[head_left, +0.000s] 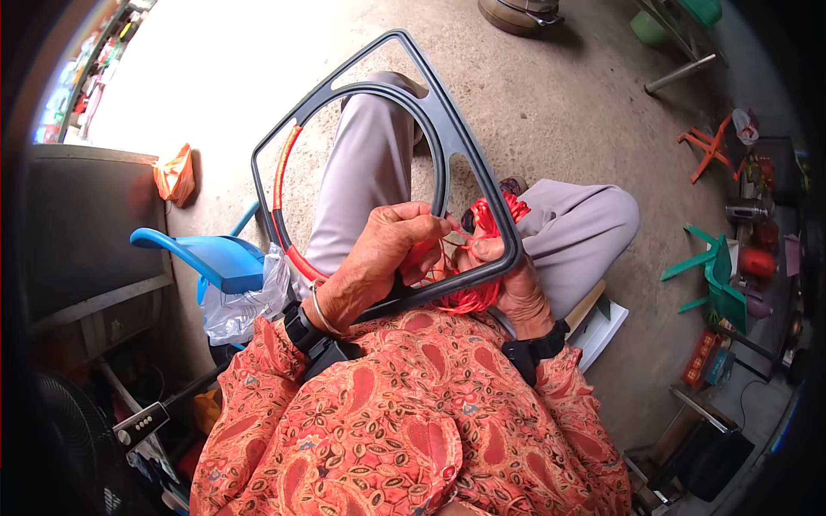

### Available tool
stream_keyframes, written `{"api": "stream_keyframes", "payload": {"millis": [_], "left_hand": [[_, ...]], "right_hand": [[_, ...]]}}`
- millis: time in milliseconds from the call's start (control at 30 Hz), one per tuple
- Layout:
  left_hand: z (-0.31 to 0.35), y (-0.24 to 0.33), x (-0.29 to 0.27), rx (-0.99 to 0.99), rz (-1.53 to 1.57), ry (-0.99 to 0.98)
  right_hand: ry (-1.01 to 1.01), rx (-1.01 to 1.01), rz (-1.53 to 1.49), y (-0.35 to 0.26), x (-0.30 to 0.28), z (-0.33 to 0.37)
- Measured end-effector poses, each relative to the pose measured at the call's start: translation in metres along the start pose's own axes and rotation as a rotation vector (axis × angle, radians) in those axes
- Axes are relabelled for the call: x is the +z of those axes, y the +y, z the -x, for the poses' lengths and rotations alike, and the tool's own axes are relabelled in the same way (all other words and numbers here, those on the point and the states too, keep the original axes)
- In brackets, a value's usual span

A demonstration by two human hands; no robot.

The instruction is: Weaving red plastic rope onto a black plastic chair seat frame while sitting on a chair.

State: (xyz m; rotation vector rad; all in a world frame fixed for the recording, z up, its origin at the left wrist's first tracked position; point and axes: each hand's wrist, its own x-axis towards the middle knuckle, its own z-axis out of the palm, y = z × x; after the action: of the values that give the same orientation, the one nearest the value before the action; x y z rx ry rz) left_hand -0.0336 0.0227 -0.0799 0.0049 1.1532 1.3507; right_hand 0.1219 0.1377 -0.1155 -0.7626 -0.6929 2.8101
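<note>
A dark grey, square plastic frame [443, 112] with a large round opening rests tilted across my lap. Red-orange cord [282, 163] is wrapped tightly around part of the ring's left side. My left hand [400, 241] is closed at the near right part of the ring, thumb and forefinger pinching red cord there. Beneath the frame's near right corner, my right hand [509, 279] is closed around a loose bundle of red cord [501, 213], its thumb by the frame's edge. Thin strands run between both hands, and more cord [471, 299] hangs below them.
To the left stand a blue plastic stool [215, 258] with a clear plastic bag [245, 310], and a dark cabinet [95, 232]. An orange bag [175, 175] lies on the concrete floor. At right are a green stool [716, 279] and cluttered shelves. A round pot [519, 13] sits ahead.
</note>
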Motion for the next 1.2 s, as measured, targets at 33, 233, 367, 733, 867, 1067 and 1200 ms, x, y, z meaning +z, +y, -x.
{"api": "stream_keyframes", "payload": {"millis": [33,233,367,733,867,1067,1200], "left_hand": [[-0.002,-0.002,-0.002,0.012,0.002,-0.016],[-0.008,-0.002,-0.011,-0.017,0.053,-0.147],[-0.013,-0.006,-0.02,-0.052,0.155,-0.254],[-0.01,0.0,-0.017,-0.029,0.234,-0.272],[-0.014,0.001,-0.022,0.06,0.076,-0.343],[-0.011,0.003,-0.017,0.019,0.067,-0.249],[-0.014,-0.002,-0.02,0.009,0.051,-0.259]], "right_hand": [[0.0,-0.001,-0.001,0.0,-0.004,-0.002],[0.327,-0.161,0.255,-0.016,-0.029,-0.003],[0.147,-0.202,0.274,-0.047,-0.011,0.009],[0.208,-0.367,0.652,-0.031,0.01,0.014],[0.237,-0.368,0.682,-0.028,0.014,0.015],[0.239,-0.442,0.608,-0.027,0.003,0.004],[0.241,-0.425,0.517,-0.027,0.005,0.001]]}}
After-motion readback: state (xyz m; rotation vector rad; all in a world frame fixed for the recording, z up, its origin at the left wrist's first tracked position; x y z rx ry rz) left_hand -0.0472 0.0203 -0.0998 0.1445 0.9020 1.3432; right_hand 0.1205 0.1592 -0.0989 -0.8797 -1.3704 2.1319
